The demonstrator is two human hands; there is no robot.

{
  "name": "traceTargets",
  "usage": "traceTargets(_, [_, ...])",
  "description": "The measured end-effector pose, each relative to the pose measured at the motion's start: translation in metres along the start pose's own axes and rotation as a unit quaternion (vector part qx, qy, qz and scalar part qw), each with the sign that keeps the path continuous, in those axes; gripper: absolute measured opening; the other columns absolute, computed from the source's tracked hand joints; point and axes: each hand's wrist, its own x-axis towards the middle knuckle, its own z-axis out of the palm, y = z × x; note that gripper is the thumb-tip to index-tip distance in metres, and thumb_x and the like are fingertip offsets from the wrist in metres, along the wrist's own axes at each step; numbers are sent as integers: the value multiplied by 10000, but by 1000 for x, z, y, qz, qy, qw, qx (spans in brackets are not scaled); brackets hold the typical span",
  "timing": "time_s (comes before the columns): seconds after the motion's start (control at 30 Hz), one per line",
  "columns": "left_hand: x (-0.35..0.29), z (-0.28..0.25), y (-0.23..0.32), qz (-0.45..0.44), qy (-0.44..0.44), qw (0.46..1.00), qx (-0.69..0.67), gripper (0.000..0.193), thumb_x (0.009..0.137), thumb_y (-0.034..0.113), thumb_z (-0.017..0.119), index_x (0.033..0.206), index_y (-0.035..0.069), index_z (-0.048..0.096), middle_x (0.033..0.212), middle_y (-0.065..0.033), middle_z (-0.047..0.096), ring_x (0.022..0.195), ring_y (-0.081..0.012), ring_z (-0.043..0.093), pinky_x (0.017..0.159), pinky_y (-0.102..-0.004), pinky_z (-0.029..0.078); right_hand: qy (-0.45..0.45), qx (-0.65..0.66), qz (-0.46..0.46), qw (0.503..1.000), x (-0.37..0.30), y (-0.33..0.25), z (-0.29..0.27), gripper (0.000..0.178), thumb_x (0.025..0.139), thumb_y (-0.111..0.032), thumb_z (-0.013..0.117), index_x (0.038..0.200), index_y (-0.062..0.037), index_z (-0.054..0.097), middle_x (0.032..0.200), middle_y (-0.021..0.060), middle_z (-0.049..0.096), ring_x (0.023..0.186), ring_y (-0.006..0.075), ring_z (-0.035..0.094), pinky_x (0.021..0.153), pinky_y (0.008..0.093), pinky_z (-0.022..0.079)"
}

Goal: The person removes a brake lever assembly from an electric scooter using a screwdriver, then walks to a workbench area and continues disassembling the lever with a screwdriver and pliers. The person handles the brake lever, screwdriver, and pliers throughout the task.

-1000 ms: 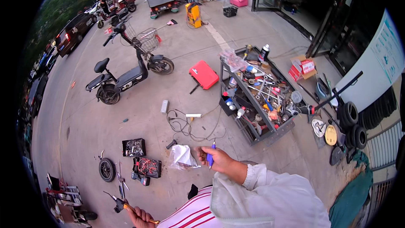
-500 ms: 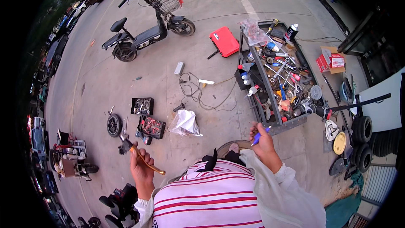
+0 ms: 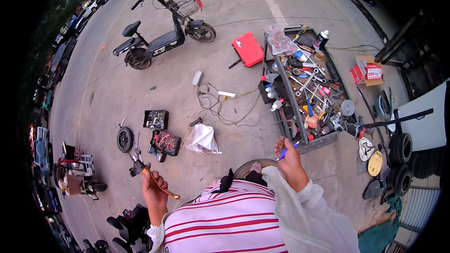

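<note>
My left hand [image 3: 154, 193] is closed around a gold brake lever [image 3: 165, 189] with a black mount at its upper end. The lever slants down to the right, its gold tip sticking out past my fingers. On the other side, my right hand [image 3: 293, 172] pinches a slim blue-purple pen-shaped tool [image 3: 282, 153]. A small brownish piece seems to show at those fingertips, too small to name. My right hand is nearest the front corner of a metal tool cart [image 3: 287, 94], which is heaped with wrenches, pliers, a drill and bottles.
Two black trays of small parts [image 3: 156, 119], a wheel [image 3: 124, 139] and a white plastic bag [image 3: 203, 137] lie ahead on the ground. Beyond are cables [image 3: 216, 107], a red case [image 3: 248, 49] and an electric scooter [image 3: 164, 42]. Tyres [image 3: 401, 147] stand at right.
Both hands keep their holds. My left hand has shifted slightly down and left with the brake lever; my right hand has barely moved. The whole view has shifted a little.
</note>
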Motion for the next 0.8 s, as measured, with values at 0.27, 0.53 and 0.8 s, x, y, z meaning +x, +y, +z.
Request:
traceTargets(0.27, [-20,-19,2,6,61,998,1,373,1005,294,497,1348,149,471,812,33,481,591,-63,374,525,-227,317,13,40,-45,998,46,-32,7,137,991,-207,529,1005,-91,601,899,64,664,781,181,632,700,308,511])
traceTargets(0.53, [-34,-19,10,4,98,995,16,368,1007,302,493,1339,144,482,803,39,480,586,-60,369,524,-230,309,94,3,-132,987,174,-107,-8,74,948,-183,584,950,-111,566,826,54,631,742,196,617,703,341,526])
traceTargets(0.8, [-48,-19,14,6,150,988,45,352,998,312,505,1312,153,502,796,45,462,579,-64,354,523,-228,304,90,34,-126,987,230,-125,-30,199,939,-213,607,1098,-100,570,1056,68,622,1007,240,579,928,458,423])
